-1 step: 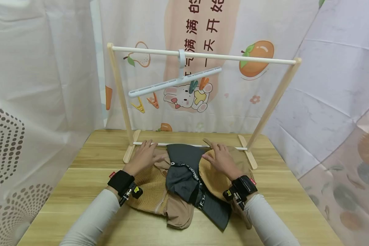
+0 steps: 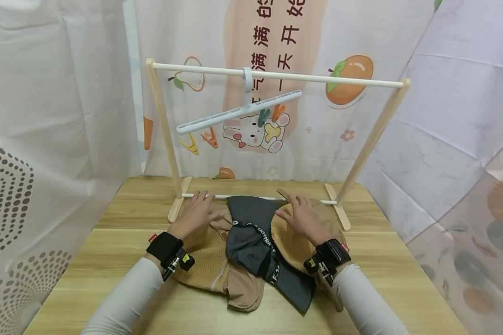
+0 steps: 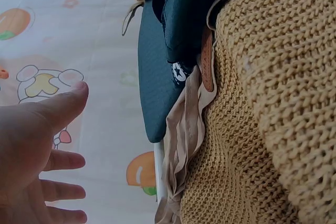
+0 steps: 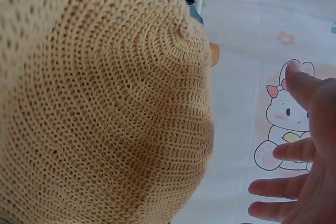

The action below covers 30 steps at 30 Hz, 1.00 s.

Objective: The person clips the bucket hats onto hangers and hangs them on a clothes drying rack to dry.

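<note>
Straight and gripping nothing, the fingers of my left hand [image 2: 194, 215] and right hand [image 2: 303, 217] hover over a left knitted hat [image 2: 201, 256], a dark hat [image 2: 251, 246] and a right knitted hat [image 2: 287, 239], lower centre, on the table [image 2: 121, 242]. Sorting appears not yet begun; picking one up would call for curled fingers. Overlaps hide the brims; the wrist views crop both hands. Upper centre, a hanger [image 2: 209, 122] hangs tilted.
</note>
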Available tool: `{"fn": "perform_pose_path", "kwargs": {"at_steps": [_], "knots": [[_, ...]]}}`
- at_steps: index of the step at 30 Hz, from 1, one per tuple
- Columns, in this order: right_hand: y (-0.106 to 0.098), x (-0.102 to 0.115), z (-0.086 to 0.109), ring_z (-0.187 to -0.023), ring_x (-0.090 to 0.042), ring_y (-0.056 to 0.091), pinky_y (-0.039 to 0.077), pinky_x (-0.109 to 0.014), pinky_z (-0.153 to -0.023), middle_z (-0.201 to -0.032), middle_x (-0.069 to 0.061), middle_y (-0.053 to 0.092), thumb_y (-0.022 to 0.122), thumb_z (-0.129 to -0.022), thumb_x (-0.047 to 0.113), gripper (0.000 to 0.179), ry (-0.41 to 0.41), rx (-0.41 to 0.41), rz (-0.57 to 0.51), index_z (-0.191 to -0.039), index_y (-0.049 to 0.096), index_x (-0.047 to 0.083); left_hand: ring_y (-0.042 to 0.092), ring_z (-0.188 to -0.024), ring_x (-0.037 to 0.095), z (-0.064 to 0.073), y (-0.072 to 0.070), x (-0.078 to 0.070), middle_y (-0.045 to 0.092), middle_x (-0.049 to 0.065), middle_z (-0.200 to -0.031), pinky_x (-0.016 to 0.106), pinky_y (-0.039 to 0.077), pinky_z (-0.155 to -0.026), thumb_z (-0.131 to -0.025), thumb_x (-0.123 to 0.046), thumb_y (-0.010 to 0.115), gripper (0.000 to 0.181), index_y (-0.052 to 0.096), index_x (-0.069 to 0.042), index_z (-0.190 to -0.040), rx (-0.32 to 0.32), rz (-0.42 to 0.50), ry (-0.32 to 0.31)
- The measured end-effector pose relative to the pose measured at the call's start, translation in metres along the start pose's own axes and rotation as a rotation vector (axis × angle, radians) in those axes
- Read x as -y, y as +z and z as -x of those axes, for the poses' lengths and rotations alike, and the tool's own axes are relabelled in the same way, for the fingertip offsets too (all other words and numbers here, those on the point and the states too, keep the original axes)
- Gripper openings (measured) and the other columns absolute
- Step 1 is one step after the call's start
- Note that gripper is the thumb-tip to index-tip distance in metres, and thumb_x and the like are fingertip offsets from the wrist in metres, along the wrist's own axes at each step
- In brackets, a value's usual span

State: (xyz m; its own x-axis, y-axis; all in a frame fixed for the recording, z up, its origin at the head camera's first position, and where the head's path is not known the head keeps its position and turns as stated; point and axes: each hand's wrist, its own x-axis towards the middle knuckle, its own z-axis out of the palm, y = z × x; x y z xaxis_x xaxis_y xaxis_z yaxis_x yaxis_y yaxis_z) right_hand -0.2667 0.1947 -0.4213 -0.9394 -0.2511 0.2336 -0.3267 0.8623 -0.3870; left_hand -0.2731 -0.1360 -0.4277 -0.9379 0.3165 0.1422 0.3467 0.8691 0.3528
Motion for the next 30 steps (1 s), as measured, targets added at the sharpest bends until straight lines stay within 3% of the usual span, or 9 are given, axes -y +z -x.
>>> {"fn": "perform_pose_path", "kwargs": {"at_steps": [7,20,30], "knots": [[-0.004,0.009,-0.002,-0.134,-0.047,0.037,0.036,-0.061,-0.106,-0.142,-0.033,0.040,0.060,-0.095,0.045,0.074,0.032,0.007,-0.009,-0.147,0.037,-0.001,0.027,-0.141,0.052,0.002,-0.008,0.002,0.035,0.032,-0.149,0.063,0.030,-0.111,-0.092,-0.046,0.063,0.071,0.046,0.002,-0.141,-0.049,-0.037,0.006],[-0.005,0.014,-0.001,-0.133,-0.047,0.037,0.036,-0.061,-0.105,-0.142,-0.031,0.041,0.059,-0.096,0.044,0.066,0.010,0.022,-0.011,-0.150,0.038,0.013,0.027,-0.141,0.050,0.002,-0.010,0.003,0.036,0.030,-0.150,0.065,0.030,-0.110,-0.092,-0.044,0.065,0.067,0.047,-0.002,-0.141,-0.024,-0.044,-0.013],[-0.008,0.025,-0.005,-0.134,-0.046,0.037,0.038,-0.061,-0.104,-0.143,-0.030,0.040,0.058,-0.095,0.047,0.070,0.029,0.070,-0.018,-0.150,0.035,0.009,0.031,-0.139,0.050,0.004,-0.015,0.004,0.038,0.030,-0.148,0.063,0.031,-0.110,-0.093,-0.043,0.064,0.067,0.047,0.000,-0.141,-0.063,-0.055,0.007]]}}
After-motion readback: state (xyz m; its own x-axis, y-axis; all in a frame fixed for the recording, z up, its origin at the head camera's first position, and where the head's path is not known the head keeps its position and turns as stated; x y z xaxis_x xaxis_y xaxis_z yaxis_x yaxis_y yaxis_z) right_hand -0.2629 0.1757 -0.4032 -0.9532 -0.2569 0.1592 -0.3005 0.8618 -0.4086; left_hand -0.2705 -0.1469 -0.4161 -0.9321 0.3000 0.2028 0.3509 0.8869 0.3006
